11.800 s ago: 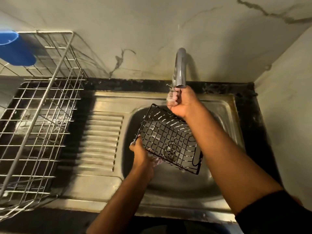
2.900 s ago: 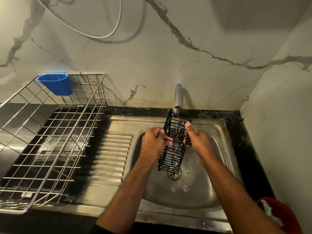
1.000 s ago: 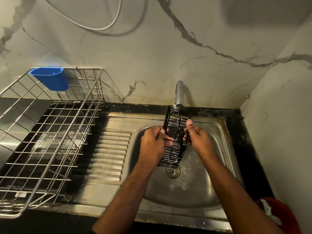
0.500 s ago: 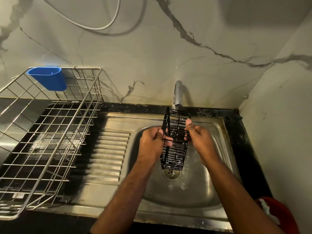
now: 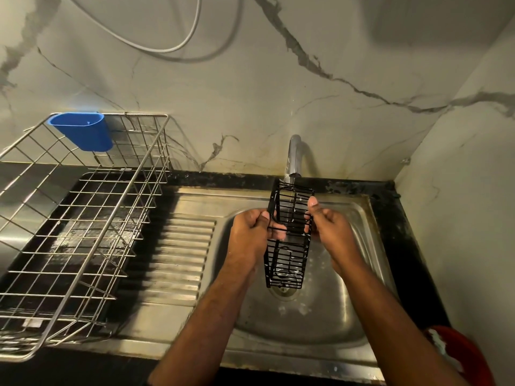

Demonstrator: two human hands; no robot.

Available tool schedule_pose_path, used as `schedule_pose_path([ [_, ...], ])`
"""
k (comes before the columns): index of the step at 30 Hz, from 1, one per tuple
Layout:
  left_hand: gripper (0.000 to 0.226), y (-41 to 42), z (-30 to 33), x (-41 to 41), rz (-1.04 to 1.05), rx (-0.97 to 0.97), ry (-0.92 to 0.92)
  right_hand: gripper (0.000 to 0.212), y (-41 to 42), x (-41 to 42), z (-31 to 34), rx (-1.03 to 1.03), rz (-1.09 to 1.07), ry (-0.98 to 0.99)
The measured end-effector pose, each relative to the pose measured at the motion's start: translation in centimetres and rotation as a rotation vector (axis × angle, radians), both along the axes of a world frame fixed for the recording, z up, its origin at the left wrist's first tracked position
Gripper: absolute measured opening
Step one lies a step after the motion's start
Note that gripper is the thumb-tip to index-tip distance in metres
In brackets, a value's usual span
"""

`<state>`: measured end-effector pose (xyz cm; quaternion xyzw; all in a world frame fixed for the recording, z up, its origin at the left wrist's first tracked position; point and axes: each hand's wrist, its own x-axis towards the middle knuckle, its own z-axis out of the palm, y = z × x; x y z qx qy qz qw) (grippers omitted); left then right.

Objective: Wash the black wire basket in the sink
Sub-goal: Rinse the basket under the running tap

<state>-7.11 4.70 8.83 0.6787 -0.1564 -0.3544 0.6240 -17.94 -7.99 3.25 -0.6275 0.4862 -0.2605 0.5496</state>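
- Holding a black wire basket [image 5: 288,238] on end over the sink [image 5: 359,302], a person grips it from both sides under the tap [image 5: 293,154].
- The basket stands nearly upright, long and narrow, its top end just below the tap's mouth and its bottom end hanging above the drain [image 5: 283,291].
- A thin stream of water falls from the tap through the basket's upper part.
- The left hand [image 5: 249,236] grips the basket's left edge about halfway up; its fingers curl around the wires, thumb near the top of the fist.
- The right hand [image 5: 330,231] grips the right edge at about the same height; the thumb points up along the wire frame and the other fingers fold around the edge.
- Both bare forearms reach in from the bottom of the view.
- The sink is stainless steel, with a ribbed draining board [image 5: 178,252] to the left of the bowl and droplets on the bowl's floor.
- A large silver wire rack [image 5: 83,218] sits on the dark counter to the left of the draining board.
- A blue plastic cup [image 5: 83,132] hangs on the rack's back rim.
- The wall [image 5: 250,107] behind is pale marble with dark veins, and a white cable [image 5: 184,40] loops across it near the top.
- A red object [image 5: 468,355] shows at the bottom right corner; what it is cannot be told.
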Motion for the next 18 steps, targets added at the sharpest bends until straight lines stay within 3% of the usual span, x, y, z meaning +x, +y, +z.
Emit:
schedule_pose_path([
  [18,0.03,-0.7,-0.2,-0.2,-0.042,-0.029,-0.015,0.099,-0.5,-0.7,-0.1,0.004,-0.023,-0.001],
])
